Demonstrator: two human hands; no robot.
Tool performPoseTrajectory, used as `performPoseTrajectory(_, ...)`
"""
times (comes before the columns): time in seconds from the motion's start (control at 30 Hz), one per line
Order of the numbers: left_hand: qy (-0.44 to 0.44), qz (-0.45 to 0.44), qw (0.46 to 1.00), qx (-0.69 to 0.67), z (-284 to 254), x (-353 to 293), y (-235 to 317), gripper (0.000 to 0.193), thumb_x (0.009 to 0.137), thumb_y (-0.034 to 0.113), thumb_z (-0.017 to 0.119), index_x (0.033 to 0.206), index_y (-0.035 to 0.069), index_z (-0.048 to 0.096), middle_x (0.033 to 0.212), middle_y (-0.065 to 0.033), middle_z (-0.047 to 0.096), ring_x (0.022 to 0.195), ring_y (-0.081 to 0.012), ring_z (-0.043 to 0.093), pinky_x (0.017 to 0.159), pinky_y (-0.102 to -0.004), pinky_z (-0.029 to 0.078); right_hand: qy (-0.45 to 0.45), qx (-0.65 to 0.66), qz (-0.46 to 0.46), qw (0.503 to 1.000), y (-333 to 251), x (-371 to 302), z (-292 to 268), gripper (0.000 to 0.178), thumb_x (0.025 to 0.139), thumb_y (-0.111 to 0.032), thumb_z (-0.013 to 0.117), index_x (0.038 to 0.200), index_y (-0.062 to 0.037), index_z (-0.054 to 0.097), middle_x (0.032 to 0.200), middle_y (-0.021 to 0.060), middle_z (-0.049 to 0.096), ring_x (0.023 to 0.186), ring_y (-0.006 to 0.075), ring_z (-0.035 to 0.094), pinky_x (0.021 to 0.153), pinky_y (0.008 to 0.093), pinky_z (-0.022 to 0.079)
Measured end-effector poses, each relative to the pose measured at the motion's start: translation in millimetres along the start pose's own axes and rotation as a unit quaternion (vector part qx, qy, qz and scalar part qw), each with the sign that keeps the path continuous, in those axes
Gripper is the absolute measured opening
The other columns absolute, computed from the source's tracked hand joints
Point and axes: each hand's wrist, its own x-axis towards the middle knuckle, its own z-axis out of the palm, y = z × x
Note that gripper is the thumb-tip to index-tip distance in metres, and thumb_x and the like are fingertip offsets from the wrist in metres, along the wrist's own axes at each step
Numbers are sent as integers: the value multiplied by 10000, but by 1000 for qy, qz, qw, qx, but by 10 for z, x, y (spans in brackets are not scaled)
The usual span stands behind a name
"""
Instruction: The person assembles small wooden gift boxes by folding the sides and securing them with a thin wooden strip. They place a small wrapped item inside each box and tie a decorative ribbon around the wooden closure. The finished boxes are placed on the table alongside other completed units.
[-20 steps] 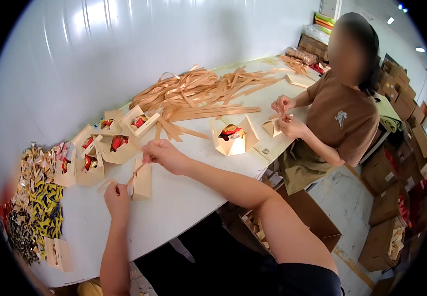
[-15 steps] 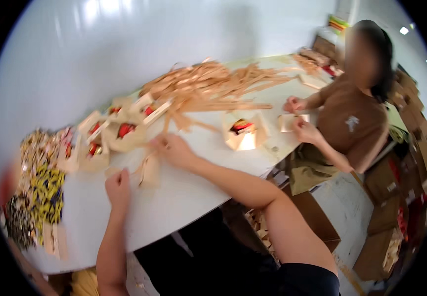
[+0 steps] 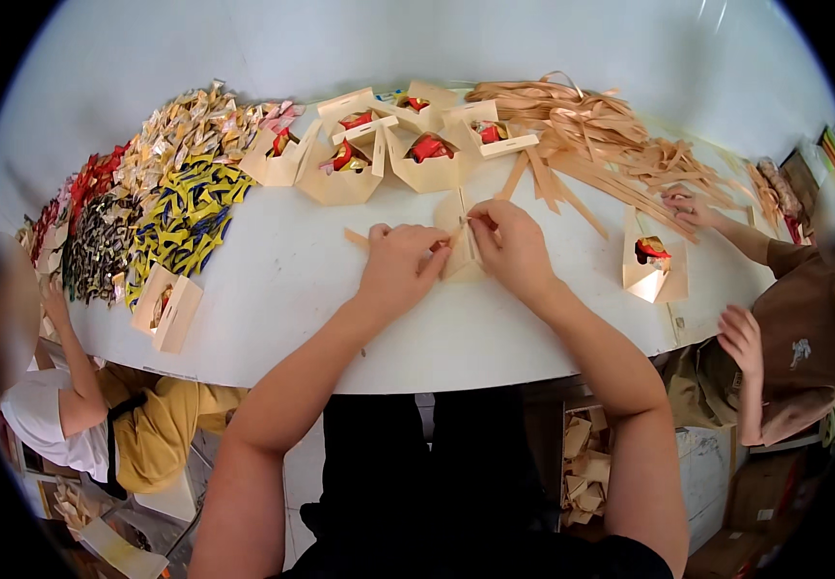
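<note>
A small cream folded-card box (image 3: 464, 270) stands in front of me, between my two hands. My left hand (image 3: 403, 270) is closed in a pinch at the box's left side, on a tan ribbon strip (image 3: 358, 238) whose end sticks out past the knuckles. Opposite it, my right hand (image 3: 516, 251) pinches close to the box's upper edge, where the ribbon meets the card. Its fingertips partly cover what they grip. Just beyond lie several open cream boxes (image 3: 340, 188) with red-wrapped pieces inside.
Loose tan ribbons (image 3: 582, 121) heap at the back right. Small wrapped packets (image 3: 181, 207) in yellow, black, red and cream pile at the left. Filled boxes stand left (image 3: 178, 323) and right (image 3: 673, 280). Co-workers sit on either side, one in a brown shirt (image 3: 794, 328), one in white (image 3: 60, 415).
My view has swung left and levelled. My hands, apart before, have come together at the box. The right co-worker's hands have separated, one reaching to the ribbons.
</note>
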Motion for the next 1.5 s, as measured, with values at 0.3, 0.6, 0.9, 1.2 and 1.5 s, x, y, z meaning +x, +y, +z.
performPoseTrajectory(0.3,24,-19,1000,6,90,-54,88,231,963,104,751,1142,-41,738,826,-162,749,731,-292,739,714,-352,577,53,-48,29,997,-56,-36,126,91,1041,-108,671,1085,-35,702,1005,172,715,835,374,709,724,454,566)
performPoseTrajectory(0.6,-18,-176,869,-463,-235,78,147,183,1034,172,783,1087,0,819,1044,-3,793,917,-92,691,869,-280,565,-27,-87,97,991,-176,-8,56,178,1057,-201,665,1045,-26,698,837,187,738,765,386,719,702,474,569)
performPoseTrajectory(0.9,104,-153,899,-398,8,82,41,178,1046,68,729,1198,-8,782,1077,-45,785,1001,-125,716,888,-292,580,-236,111,245,934,-212,16,-10,430,1070,-451,657,905,-55,629,631,14,567,558,210,523,549,368,422)
performPoseTrajectory(1.2,96,9,985,-140,-20,66,212,174,989,-15,722,1124,-22,611,982,-117,760,906,-209,763,756,-334,580,-114,400,359,836,-254,272,-405,373,1072,-376,699,801,-136,608,663,-107,422,572,31,314,523,255,267)
performPoseTrajectory(1.5,113,-202,840,-490,-77,134,26,294,1028,3,719,1127,57,448,1066,-135,801,968,-142,751,830,-294,592,-132,221,165,952,-442,6,-171,202,1042,-160,759,978,32,764,720,-38,656,631,16,506,554,235,397)
